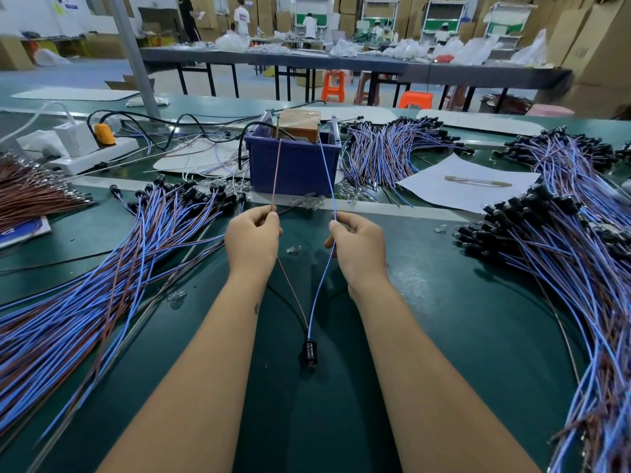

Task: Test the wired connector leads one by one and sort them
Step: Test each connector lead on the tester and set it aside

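Observation:
One lead hangs between my hands, its black connector [310, 351] low above the green mat near me. My left hand [253, 240] pinches the brown wire [276, 175]. My right hand [358, 244] pinches the blue wire [327, 172]. Both wires run up and away to the tester, a brown block [299, 123] sitting in a blue bin [290, 165]; whether the tips touch its contacts is not clear. A big pile of leads [102, 268] lies at my left, another pile [560, 254] at my right.
More leads [386, 148] lie right of the bin, with a white sheet [471, 189] and a pen on it. A brown-wire bundle [30, 192] and a power strip [92, 148] sit far left. Small clear bulbs [293, 249] lie scattered on the mat.

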